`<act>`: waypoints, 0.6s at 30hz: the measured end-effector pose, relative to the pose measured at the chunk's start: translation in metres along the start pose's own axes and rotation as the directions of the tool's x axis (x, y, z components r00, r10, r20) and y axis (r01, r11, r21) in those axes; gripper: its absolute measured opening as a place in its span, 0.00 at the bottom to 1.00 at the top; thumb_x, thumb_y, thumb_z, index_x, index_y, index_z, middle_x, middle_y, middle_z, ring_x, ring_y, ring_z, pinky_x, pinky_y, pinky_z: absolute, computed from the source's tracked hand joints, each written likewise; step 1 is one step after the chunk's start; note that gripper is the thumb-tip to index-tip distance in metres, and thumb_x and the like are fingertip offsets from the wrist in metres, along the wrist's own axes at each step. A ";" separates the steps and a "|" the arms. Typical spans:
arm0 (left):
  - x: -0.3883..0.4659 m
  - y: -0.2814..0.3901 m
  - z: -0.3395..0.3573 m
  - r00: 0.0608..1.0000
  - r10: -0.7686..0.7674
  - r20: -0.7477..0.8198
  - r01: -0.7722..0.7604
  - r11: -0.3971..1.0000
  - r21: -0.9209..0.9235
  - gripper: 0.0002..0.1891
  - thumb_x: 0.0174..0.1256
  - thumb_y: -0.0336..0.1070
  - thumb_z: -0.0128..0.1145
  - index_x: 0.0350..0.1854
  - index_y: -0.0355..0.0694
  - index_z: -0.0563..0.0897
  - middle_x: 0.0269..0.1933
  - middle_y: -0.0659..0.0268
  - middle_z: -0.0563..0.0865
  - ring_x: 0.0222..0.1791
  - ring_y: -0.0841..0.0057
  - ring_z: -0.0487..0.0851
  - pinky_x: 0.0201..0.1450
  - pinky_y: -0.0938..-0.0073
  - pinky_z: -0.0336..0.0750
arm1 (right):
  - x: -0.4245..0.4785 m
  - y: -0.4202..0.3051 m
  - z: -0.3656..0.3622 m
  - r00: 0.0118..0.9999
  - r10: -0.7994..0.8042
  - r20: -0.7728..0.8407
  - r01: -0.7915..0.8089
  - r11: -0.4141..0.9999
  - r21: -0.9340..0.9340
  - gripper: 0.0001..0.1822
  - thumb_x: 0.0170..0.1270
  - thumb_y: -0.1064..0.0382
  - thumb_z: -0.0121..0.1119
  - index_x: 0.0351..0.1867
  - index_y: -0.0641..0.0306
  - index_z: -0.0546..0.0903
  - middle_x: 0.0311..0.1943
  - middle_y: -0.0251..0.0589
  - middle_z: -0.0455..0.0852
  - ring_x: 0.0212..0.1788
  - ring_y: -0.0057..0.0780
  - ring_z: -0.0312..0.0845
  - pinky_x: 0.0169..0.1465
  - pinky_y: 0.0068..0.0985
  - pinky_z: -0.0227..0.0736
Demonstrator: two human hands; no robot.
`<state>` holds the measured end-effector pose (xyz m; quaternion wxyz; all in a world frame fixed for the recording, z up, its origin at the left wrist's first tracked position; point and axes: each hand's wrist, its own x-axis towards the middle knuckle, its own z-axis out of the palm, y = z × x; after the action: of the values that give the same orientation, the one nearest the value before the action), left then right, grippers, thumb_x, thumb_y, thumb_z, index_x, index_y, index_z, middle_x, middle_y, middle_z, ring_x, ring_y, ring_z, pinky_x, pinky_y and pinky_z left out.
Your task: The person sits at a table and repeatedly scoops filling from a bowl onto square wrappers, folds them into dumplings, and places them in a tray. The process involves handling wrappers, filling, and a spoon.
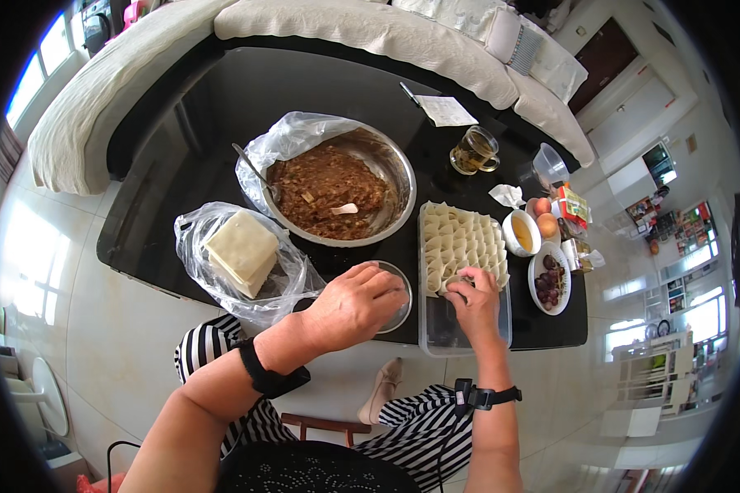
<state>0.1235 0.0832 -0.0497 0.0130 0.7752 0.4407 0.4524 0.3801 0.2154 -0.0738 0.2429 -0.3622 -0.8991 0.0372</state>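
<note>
My right hand (478,305) is inside the clear plastic container (462,326), its thumb and fingers closed around a folded wonton (458,283) at the front of the rows. Behind it, closely packed wontons (462,237) fill the far part of that container. My left hand (357,302) hovers over a small round bowl (402,311), fingers bent downward; its fingertips are hidden, and so is anything in them. To its left, a stack of square dough wrappers (243,246) lies on an opened clear plastic bag (293,280).
A large steel bowl (407,209) holds brown minced filling (327,179), a metal utensil (250,161) and a small white utensil (345,209). On the right stand a glass mug (473,151), a white bowl of yellowish liquid (522,233), grapes (549,283) and peaches (547,225). Paper (447,111) lies behind.
</note>
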 end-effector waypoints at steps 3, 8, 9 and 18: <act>0.000 -0.001 0.002 1.000 -0.001 0.004 0.002 1.000 -0.003 0.15 0.45 0.25 0.63 0.40 0.37 0.83 0.47 0.60 0.84 0.46 0.61 0.84 0.55 0.61 0.80 | 0.001 0.002 0.010 1.000 -0.026 0.008 0.026 1.000 -0.004 0.07 0.50 0.67 0.74 0.31 0.55 0.88 0.47 0.33 0.82 0.52 0.39 0.76 0.55 0.36 0.71; 0.001 0.000 -0.003 1.000 -0.001 0.018 0.001 1.000 0.017 0.15 0.46 0.25 0.63 0.40 0.38 0.83 0.47 0.59 0.84 0.46 0.61 0.84 0.58 0.59 0.79 | 0.005 -0.004 0.006 0.999 0.009 0.050 -0.007 0.999 -0.041 0.08 0.51 0.68 0.74 0.32 0.55 0.87 0.48 0.33 0.81 0.54 0.39 0.75 0.57 0.36 0.70; 0.000 0.000 -0.004 1.000 0.000 0.018 0.000 1.000 0.023 0.15 0.46 0.25 0.63 0.40 0.38 0.83 0.47 0.59 0.84 0.46 0.61 0.84 0.58 0.59 0.79 | 0.005 -0.006 0.005 0.999 0.010 0.051 -0.008 0.999 -0.043 0.08 0.50 0.68 0.74 0.32 0.55 0.87 0.49 0.33 0.81 0.55 0.39 0.75 0.58 0.36 0.70; -0.003 0.000 -0.018 1.000 -0.029 -0.005 0.029 0.998 0.059 0.15 0.46 0.25 0.63 0.40 0.39 0.83 0.48 0.60 0.85 0.45 0.62 0.84 0.59 0.58 0.79 | 0.010 -0.011 -0.006 0.997 0.005 0.082 -0.002 0.999 -0.033 0.11 0.47 0.69 0.75 0.32 0.55 0.86 0.48 0.33 0.80 0.54 0.40 0.74 0.57 0.37 0.70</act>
<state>0.1097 0.0741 -0.0415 -0.0043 0.7680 0.4651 0.4403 0.3696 0.2134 -0.0620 0.1996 -0.3658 -0.9082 0.0379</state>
